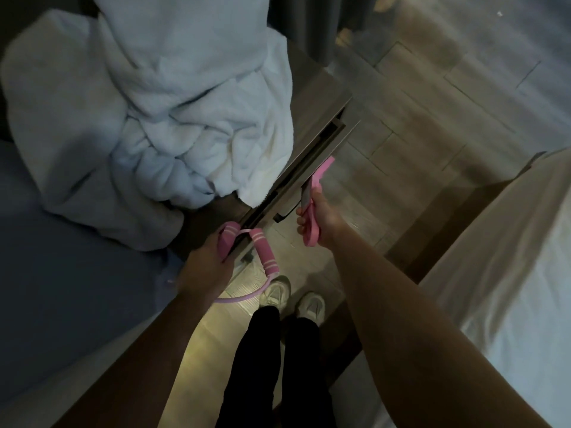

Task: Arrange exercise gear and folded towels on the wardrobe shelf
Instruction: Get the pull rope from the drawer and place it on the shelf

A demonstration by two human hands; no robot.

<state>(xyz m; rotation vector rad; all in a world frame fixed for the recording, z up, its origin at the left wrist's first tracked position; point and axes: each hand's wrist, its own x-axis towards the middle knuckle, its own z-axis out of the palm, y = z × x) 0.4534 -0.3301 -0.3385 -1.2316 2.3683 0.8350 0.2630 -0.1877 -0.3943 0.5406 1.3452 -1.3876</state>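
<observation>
Left hand grips 1 foam handle of the pink resistance tube, right hand clutches the flat pink band, both beside the ajar drawer. The tube's dangling loop, low by the shoes, could snag the drawer or trip the person.

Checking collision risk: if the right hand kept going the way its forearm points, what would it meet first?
Probably the front panel of the slightly open drawer, just beyond the right hand, which grips a pink resistance band. Depth is unclear from above.
</observation>
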